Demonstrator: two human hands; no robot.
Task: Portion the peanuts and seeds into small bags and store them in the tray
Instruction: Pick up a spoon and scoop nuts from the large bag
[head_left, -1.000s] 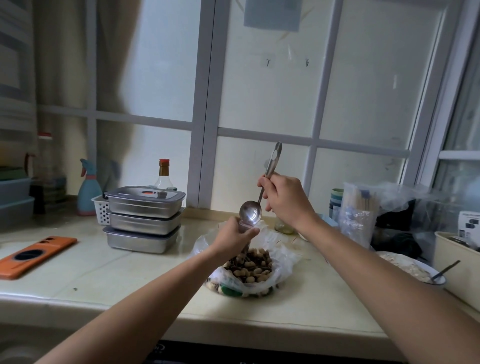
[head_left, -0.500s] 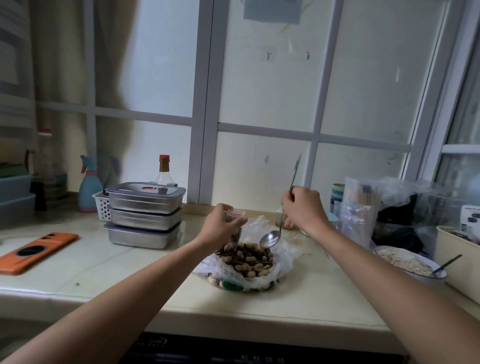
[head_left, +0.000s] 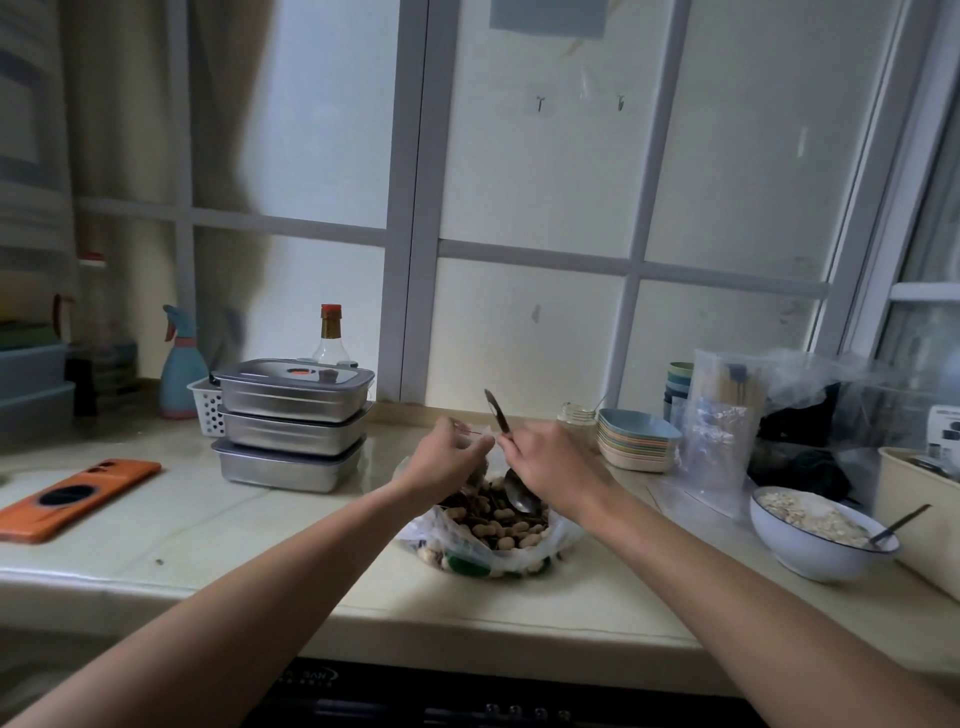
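Observation:
A large clear plastic bag of peanuts (head_left: 511, 535) lies open on the counter in front of me. Above its far side my left hand (head_left: 451, 460) pinches the mouth of a small clear bag (head_left: 475, 478) with a red seal strip, which hangs down toward the peanuts. My right hand (head_left: 550, 462) grips a metal spoon (head_left: 519, 496), bowl down just over the peanuts, handle sticking up behind the fingers. The two hands nearly touch. A stack of three steel trays (head_left: 291, 423) with a lid on top stands to the left.
A white bowl of seeds (head_left: 815, 535) with a spoon in it sits at the right. Stacked coloured dishes (head_left: 636, 441), a pack of small bags (head_left: 719, 431) and dark bags stand behind it. An orange phone (head_left: 78, 496) lies left, with a spray bottle (head_left: 179, 364) and glass bottle (head_left: 331, 335) behind.
My right hand has brought the spoon down from above the small bag to the peanuts and moved close to the left hand. The left hand has lowered a little.

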